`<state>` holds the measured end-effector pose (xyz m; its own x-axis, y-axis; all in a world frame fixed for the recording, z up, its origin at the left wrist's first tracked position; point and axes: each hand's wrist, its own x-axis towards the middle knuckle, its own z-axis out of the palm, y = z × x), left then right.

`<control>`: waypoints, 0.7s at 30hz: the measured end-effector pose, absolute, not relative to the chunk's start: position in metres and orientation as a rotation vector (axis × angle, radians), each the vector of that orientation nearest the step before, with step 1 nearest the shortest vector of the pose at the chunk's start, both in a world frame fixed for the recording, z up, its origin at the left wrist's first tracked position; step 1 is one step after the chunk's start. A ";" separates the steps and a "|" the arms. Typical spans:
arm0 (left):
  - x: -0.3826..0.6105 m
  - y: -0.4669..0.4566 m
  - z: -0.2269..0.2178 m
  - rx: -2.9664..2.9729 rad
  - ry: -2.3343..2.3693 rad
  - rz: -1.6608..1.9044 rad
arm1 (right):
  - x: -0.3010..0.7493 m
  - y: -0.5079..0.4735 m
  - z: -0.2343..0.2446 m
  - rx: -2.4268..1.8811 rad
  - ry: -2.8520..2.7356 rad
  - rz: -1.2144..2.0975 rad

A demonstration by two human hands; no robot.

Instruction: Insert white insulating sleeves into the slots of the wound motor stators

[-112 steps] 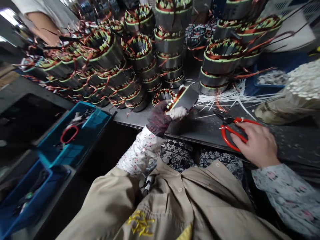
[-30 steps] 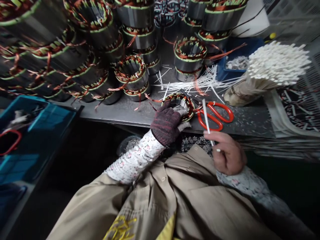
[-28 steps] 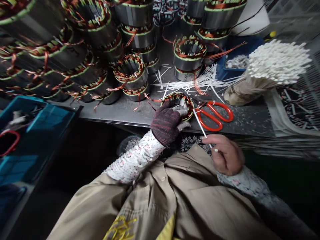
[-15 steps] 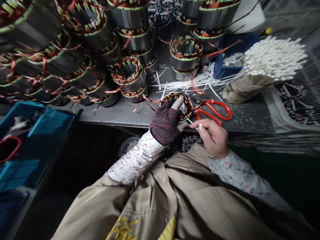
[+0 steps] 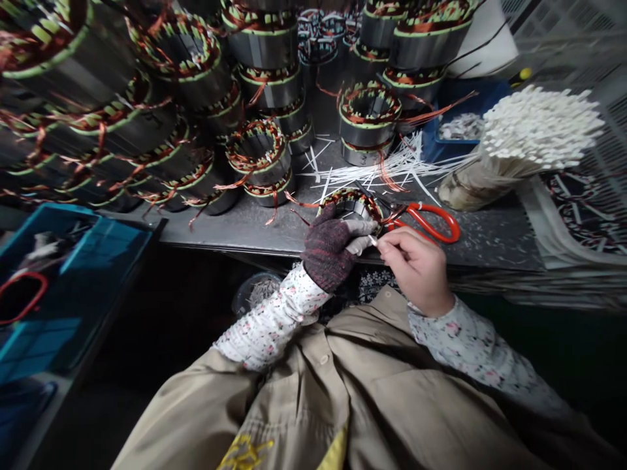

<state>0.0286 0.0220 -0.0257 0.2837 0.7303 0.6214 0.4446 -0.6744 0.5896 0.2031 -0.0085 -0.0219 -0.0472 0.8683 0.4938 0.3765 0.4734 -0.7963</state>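
Observation:
A small motor stator [image 5: 353, 200] with copper windings and green insulation lies at the front edge of the grey bench [image 5: 235, 225]. My left hand [image 5: 329, 247], in a dark knit glove with white fingertips, is wrapped round its near side. My bare right hand [image 5: 416, 267] is pinched closed right beside the stator's near right edge, against the left fingertips. The thin white sleeve it held earlier is almost hidden between its fingers. Red-handled scissors [image 5: 431, 220] lie on the bench just right of the stator, untouched.
Stacks of wound stators [image 5: 196, 72] crowd the back and left of the bench. A bundle of white sleeves [image 5: 533, 127] lies at the right, with loose white strips [image 5: 386, 166] scattered behind the scissors. Blue bins [image 5: 63, 261] sit lower left. A blue tray [image 5: 458, 127] stands at the back right.
My right hand, holding a white sleeve upright near my lap, moved up and left to the stator's edge; the sleeve now barely shows. My left hand stays on the stator.

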 end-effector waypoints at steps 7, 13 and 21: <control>0.028 0.024 -0.026 2.279 0.968 1.389 | 0.203 -0.005 -0.032 -1.135 -1.603 0.533; 0.029 0.023 -0.025 2.318 1.015 1.375 | 0.200 -0.018 -0.017 -1.087 -1.634 0.444; 0.021 0.027 -0.030 2.448 0.912 1.312 | 0.198 0.000 -0.027 -1.253 -1.631 0.498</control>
<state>0.0213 0.0274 -0.0299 0.4095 0.6132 0.6755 0.4191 -0.7841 0.4577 0.1982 0.0003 -0.0272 0.0136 0.8943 0.4472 0.4923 0.3833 -0.7815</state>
